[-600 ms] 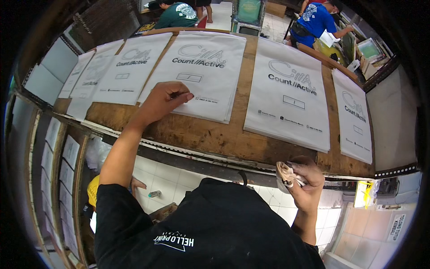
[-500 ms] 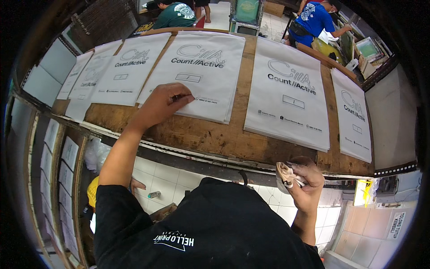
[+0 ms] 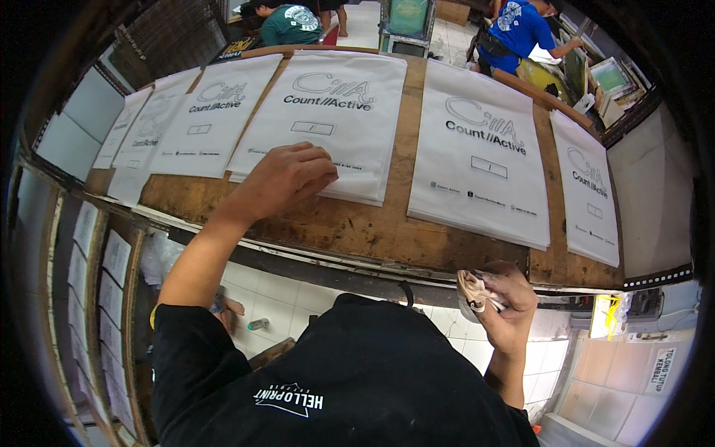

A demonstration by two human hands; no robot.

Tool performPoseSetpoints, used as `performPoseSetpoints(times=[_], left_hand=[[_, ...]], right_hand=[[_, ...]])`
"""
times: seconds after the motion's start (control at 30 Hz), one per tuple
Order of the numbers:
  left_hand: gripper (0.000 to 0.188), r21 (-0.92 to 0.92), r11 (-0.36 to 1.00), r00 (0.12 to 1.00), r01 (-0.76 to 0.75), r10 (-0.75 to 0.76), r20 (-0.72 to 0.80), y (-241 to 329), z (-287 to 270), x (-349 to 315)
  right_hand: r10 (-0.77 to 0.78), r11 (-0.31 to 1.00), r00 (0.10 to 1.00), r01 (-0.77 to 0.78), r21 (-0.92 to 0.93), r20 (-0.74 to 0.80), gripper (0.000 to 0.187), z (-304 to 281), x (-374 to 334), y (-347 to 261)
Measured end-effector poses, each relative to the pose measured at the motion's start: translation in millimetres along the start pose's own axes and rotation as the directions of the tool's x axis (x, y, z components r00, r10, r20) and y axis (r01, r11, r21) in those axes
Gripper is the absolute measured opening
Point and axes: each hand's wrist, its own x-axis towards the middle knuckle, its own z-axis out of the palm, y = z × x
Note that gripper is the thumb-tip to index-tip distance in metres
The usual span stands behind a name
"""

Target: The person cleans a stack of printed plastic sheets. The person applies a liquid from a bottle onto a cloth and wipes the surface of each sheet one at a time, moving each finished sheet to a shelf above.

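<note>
My left hand point(image 3: 292, 177) lies over the lower edge of a white printed sheet point(image 3: 350, 82) left of the middle of the wooden table. Its fingers are curled and pressed together, and the fingertips are hidden, so what they pinch, if anything, cannot be made out. By the table's front edge my right hand point(image 3: 512, 298) is closed around a crumpled, stained cloth point(image 3: 477, 290). Another white printed sheet point(image 3: 484, 197), apparently on a stack, lies beyond that hand. The sheets carry dark line lettering and a small outlined rectangle.
More printed sheets lie along the table point(image 3: 328, 227) to the left and far right. Two people at work, in a green shirt point(image 3: 289, 28) and a blue shirt point(image 3: 514, 33), are beyond it. Racks with sheets point(image 3: 112, 298) stand lower left, near a bare foot point(image 3: 232, 307) and a small bottle point(image 3: 258, 324).
My left hand has shifted slightly right across the sheet, turning so its back covers the fingertips. My right hand stays nearly still with the cloth.
</note>
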Motion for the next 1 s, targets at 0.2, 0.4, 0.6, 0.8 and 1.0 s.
performPoseSetpoints(times=[0.2,0.4,0.6,0.8,1.0], left_hand=[[0.014,-0.110,0.951,0.900,0.288,-0.308,-0.309,0.8,11.8,4.4],[0.014,-0.143,0.948,0.879,0.284,-0.317,-0.357,-5.1,4.8,8.7],[0.011,-0.014,0.983,0.937,0.185,-0.181,-0.299,1.1,8.1,4.3],[0.022,0.297,0.954,0.997,-0.054,0.069,-0.043,7.8,8.1,-14.8],[0.034,0.284,0.951,0.991,-0.126,0.108,0.078,8.9,10.8,-28.0]], right_hand=[[-0.006,1.000,1.000,0.006,0.014,0.002,0.034,2.2,1.7,1.1],[-0.004,0.998,1.000,0.003,0.055,0.013,0.033,4.5,2.5,1.8],[-0.002,0.999,1.000,0.001,0.042,0.024,0.032,6.3,3.6,-0.3],[-0.014,0.999,1.000,0.013,0.032,0.025,0.032,6.1,4.4,-0.9],[-0.003,0.999,0.999,0.002,0.041,0.040,0.033,9.7,7.1,-2.3]])
